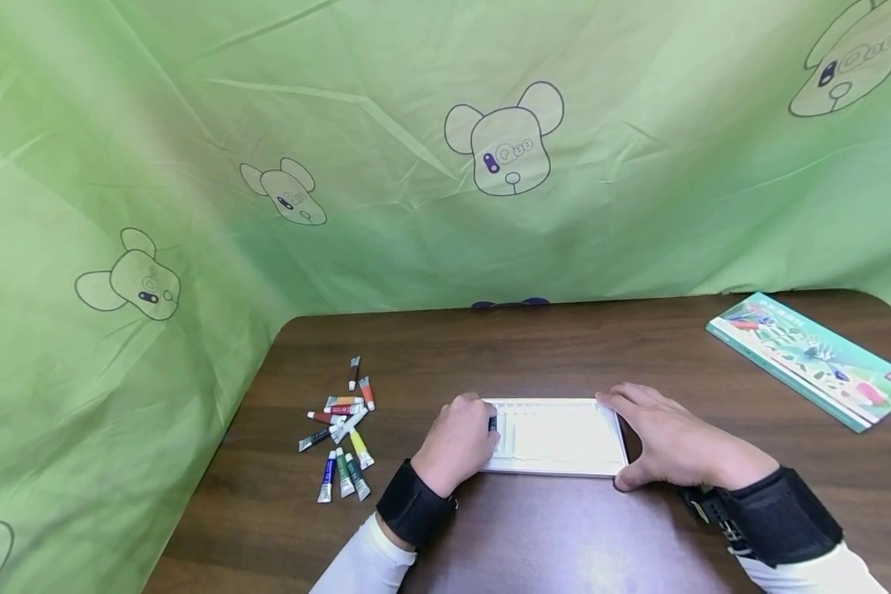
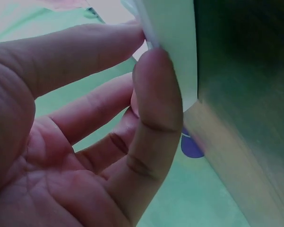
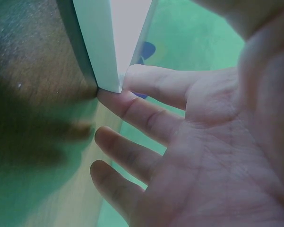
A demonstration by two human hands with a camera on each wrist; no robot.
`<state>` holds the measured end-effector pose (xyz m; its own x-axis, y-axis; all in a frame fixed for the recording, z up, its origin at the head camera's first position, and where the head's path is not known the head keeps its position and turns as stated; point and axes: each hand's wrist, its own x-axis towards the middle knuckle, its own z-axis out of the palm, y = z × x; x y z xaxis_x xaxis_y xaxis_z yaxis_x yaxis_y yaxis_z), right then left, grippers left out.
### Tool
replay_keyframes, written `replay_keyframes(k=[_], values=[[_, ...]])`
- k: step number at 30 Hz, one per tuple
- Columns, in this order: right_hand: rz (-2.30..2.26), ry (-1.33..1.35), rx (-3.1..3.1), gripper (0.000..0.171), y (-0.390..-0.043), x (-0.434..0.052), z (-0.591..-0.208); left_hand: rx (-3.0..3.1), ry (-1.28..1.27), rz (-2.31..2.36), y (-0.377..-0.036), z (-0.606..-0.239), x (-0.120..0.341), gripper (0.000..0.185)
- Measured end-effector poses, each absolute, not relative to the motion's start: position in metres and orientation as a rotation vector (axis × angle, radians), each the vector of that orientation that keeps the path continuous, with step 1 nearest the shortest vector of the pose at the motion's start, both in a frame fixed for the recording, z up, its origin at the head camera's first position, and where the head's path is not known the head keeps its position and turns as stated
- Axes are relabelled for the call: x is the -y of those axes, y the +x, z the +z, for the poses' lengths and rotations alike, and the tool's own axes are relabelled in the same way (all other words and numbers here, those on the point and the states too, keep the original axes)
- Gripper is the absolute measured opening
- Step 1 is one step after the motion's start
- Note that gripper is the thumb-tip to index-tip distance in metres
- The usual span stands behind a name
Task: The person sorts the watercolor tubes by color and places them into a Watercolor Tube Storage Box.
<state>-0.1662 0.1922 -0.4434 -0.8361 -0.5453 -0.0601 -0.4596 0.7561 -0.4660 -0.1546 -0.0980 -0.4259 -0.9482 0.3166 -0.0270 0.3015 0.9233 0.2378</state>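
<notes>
Paint tubes (image 1: 344,431) left; green box (image 1: 813,360) right; brown table (image 1: 564,536)

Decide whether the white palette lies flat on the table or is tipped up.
Flat. In the head view the white palette rests level on the table, wells facing up, with the left hand and right hand at its ends.

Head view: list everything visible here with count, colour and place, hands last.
white palette: one, white, on the table's near middle, between the hands.
paint tubes: a loose pile of about a dozen, mixed colours, left of the palette.
box: one, flat, teal with a printed picture, far right of the table.
table: one, dark brown wood.
cloth backdrop: green with bear outlines, behind and to the left.
wrist straps: two, black, one on each wrist.
left hand: holds the palette's left end, fingers curled at its edge.
right hand: fingers spread against the palette's right end.
</notes>
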Motion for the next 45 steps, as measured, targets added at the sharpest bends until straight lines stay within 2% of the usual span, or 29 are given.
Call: replay_keyframes(k=[19, 26, 32, 45], values=[[-0.66, -0.843, -2.753, 0.109, -0.172, -0.182, -0.443, -2.96, 0.355, 0.488, -0.151, -0.415, 0.113, 0.014], [-0.662, -0.854, -2.752, 0.108, -0.173, -0.179, -0.443, -3.0, 0.303, 0.599, -0.152, -0.405, 0.128, 0.007], [-0.671, -0.858, -2.74, 0.108, -0.173, -0.177, -0.444, -3.064, 0.254, 0.574, -0.151, -0.399, 0.138, 0.024], [-0.659, -0.804, -2.757, 0.11, -0.171, -0.191, -0.449, -3.103, 0.283, 0.583, -0.153, -0.4, 0.155, 0.025]])
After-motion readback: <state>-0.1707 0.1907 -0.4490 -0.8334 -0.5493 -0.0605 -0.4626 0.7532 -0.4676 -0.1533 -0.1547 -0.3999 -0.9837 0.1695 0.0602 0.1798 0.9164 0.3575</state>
